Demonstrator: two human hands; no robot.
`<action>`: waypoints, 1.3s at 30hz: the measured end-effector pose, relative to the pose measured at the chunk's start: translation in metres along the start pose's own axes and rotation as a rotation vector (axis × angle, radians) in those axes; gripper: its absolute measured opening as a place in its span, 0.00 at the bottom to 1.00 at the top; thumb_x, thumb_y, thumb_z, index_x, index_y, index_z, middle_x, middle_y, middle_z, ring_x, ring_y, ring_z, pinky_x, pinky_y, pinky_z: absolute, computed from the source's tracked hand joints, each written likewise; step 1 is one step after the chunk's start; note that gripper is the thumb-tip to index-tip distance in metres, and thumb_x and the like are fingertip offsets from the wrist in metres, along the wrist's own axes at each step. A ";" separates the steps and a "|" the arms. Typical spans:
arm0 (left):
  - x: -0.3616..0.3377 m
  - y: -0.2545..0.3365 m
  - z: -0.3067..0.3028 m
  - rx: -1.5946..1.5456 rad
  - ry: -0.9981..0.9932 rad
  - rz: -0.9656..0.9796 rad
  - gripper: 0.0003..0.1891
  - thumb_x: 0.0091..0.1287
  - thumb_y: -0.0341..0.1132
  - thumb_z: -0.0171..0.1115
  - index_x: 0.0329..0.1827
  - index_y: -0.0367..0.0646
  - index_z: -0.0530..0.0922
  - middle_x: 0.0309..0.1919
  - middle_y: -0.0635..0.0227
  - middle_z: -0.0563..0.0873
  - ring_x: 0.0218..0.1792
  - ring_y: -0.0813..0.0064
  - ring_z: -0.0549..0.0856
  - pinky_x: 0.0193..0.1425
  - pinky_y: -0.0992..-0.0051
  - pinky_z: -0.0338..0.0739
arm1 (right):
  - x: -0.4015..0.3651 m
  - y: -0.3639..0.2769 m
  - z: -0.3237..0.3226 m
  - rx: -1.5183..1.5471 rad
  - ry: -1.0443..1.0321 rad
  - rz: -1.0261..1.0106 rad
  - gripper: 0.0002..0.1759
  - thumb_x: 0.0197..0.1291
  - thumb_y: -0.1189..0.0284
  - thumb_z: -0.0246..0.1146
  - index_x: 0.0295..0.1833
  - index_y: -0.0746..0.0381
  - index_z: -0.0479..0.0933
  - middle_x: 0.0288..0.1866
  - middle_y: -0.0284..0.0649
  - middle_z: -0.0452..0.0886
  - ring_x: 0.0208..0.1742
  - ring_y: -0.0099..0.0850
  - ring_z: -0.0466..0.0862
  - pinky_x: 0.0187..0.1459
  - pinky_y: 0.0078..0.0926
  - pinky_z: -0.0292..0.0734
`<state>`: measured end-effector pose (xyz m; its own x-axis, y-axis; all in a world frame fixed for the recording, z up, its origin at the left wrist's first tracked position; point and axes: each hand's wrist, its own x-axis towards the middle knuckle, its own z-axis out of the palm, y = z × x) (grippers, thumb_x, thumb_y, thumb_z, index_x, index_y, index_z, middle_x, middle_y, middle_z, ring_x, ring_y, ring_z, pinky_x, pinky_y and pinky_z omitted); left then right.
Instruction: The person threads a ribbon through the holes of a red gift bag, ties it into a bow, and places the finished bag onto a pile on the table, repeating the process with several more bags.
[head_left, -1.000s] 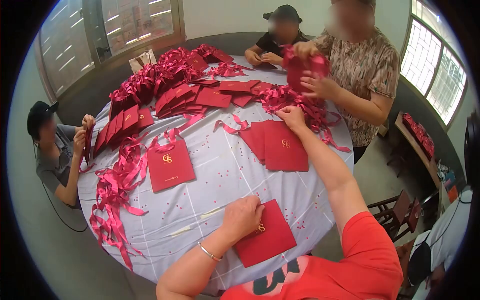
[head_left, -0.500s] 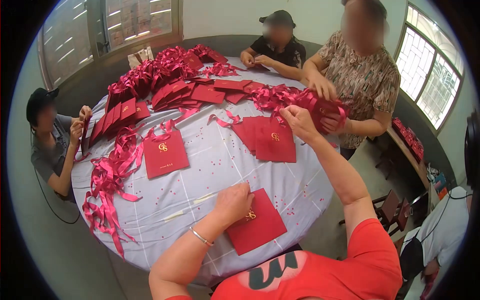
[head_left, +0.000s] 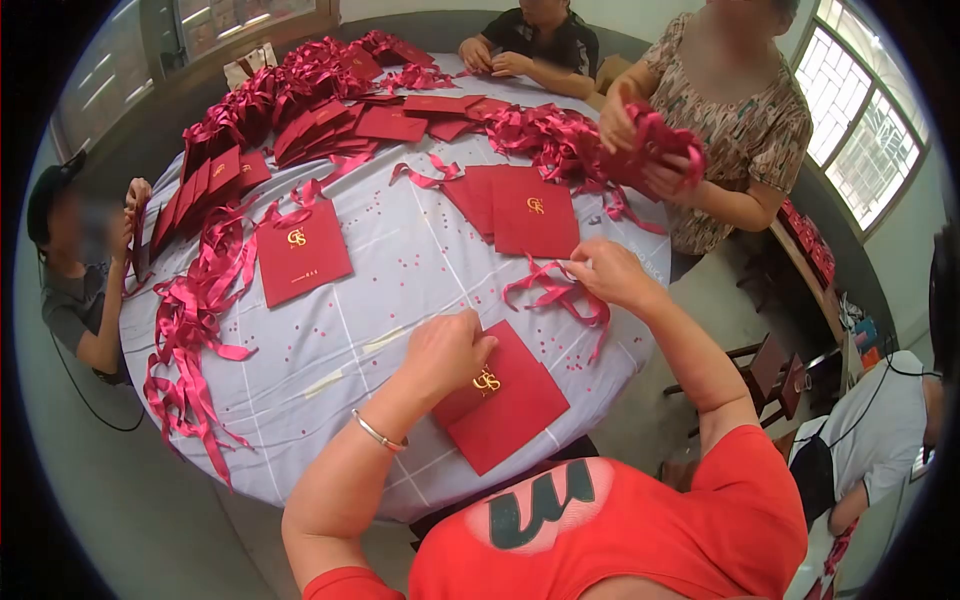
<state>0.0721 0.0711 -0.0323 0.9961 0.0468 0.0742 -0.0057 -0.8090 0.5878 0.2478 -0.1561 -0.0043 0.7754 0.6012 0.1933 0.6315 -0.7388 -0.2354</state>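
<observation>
A flat red gift bag with gold lettering (head_left: 515,405) lies near the table edge in front of me, a second red layer showing along its upper left. My left hand (head_left: 448,352), a bangle on its wrist, is closed at the bag's upper corner; the fingertips are partly hidden. Off to the right, my right hand (head_left: 612,275) pinches a pink ribbon (head_left: 560,292) that trails over the tablecloth. Just beyond that hand lie more red bags (head_left: 536,212), overlapping. Another red bag (head_left: 305,255) rests flat to the left.
Loose pink ribbons (head_left: 205,330) are heaped along the table's left side. A large pile of red bags and ribbons (head_left: 320,90) covers the far side. Three people sit or stand around the table (head_left: 300,400), handling bags and ribbons. Another person (head_left: 860,430) is at the lower right.
My right hand has drawn back toward me from the ribbon heap, bringing a pink ribbon with it. My left hand stays at the bag. The view has tilted down.
</observation>
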 end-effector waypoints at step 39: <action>0.006 -0.024 -0.003 -1.399 -0.702 -0.296 0.08 0.66 0.27 0.61 0.45 0.34 0.81 0.39 0.71 0.87 0.41 0.84 0.84 0.49 0.83 0.76 | -0.056 -0.059 0.015 0.653 0.170 -0.427 0.06 0.61 0.82 0.65 0.43 0.67 0.80 0.34 0.40 0.82 0.30 0.24 0.81 0.32 0.21 0.75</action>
<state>0.0783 0.0921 -0.0433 0.8155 -0.4895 -0.3088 0.5081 0.3501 0.7869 0.1672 -0.1411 -0.0150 0.4883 0.6987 0.5228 0.7880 -0.0956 -0.6082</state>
